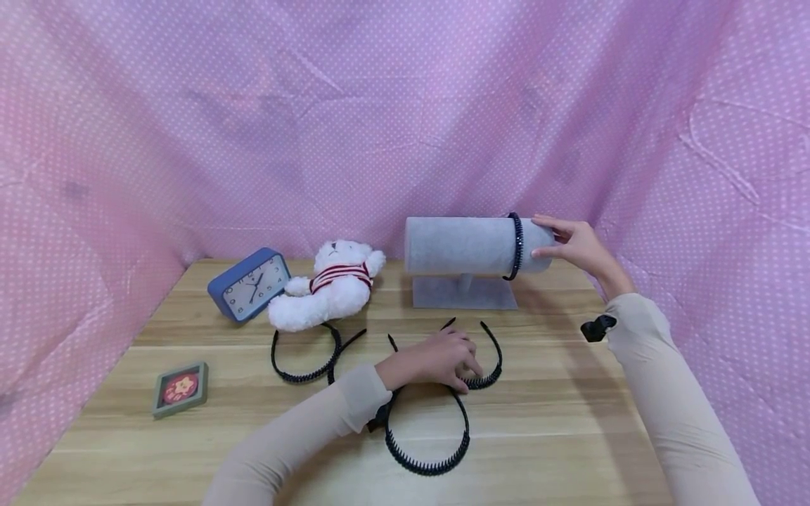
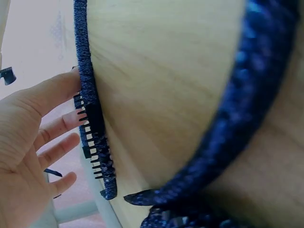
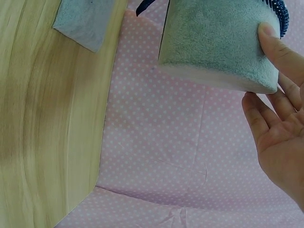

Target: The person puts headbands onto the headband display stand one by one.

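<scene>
My right hand (image 1: 572, 246) grips the right end of a grey velvet cylinder stand (image 1: 458, 246), thumb on one side and fingers on the other. A dark beaded headband (image 1: 518, 246) hangs round the cylinder beside that hand. On the table, my left hand (image 1: 443, 358) reaches over a toothed black headband (image 1: 489, 380). Its thumb and index finger are at the band, spaced apart, and the other fingers are spread in the left wrist view. Closer to me lies another toothed headband (image 1: 427, 467); one of its arms passes by the left hand. The left forearm partly hides the bands.
Left of centre, more black headbands (image 1: 304, 378) overlap on the wooden table (image 1: 538, 436). Behind them sits a white teddy bear (image 1: 344, 295) in a striped top, with a blue clock (image 1: 249, 284) beside it. A small green frame (image 1: 201, 393) lies at the left. Pink dotted cloth (image 1: 380, 140) surrounds the table.
</scene>
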Available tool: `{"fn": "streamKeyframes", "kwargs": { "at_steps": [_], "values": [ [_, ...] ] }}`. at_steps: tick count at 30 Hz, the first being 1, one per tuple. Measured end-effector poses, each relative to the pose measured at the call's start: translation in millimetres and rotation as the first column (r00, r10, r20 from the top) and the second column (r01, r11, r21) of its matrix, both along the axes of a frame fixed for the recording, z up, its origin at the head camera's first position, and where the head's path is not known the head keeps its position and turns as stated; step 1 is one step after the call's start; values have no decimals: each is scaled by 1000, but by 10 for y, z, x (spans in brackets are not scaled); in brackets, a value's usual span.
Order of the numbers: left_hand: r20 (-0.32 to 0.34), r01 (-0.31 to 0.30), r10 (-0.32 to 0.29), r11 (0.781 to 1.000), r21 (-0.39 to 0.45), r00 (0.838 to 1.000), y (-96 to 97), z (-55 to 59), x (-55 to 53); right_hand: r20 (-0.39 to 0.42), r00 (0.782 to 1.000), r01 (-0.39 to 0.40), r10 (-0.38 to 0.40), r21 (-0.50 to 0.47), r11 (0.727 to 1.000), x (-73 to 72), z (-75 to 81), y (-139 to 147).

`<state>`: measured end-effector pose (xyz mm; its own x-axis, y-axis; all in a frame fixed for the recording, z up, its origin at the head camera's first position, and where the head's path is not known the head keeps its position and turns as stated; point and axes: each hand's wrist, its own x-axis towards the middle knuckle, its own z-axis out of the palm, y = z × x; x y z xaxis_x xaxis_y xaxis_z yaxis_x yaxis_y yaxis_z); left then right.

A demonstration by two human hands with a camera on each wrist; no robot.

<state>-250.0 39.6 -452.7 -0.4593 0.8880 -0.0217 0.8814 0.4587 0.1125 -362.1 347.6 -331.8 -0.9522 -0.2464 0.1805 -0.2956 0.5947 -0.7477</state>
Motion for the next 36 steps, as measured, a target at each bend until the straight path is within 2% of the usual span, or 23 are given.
{"fn": "streamKeyframes", "kwargs": {
  "at_steps": [7,14,18,27,32,36],
  "values": [
    [-46,-4,5,999,34,999,10,-60,-9,-6,1000,8,-8,8,1000,44,-3,28],
    [-11,-40,41,995,88,999,-22,-128,-28,50,998,28,-29,13,1000,55,4,57],
    [14,-65,64,989,129,998,-52,-127,-61,65,997,31,-32,8,999,46,13,51],
    [43,-71,63,978,197,997,-99,28,-117,37,999,28,-28,-9,1000,36,-6,30],
    [106,-101,73,953,287,992,-116,143,-144,25,999,21,-20,-12,1000,14,-30,24],
    [150,-134,85,924,359,985,-113,222,-185,39,999,26,-26,-14,1000,-2,-30,26]
  ]
}}
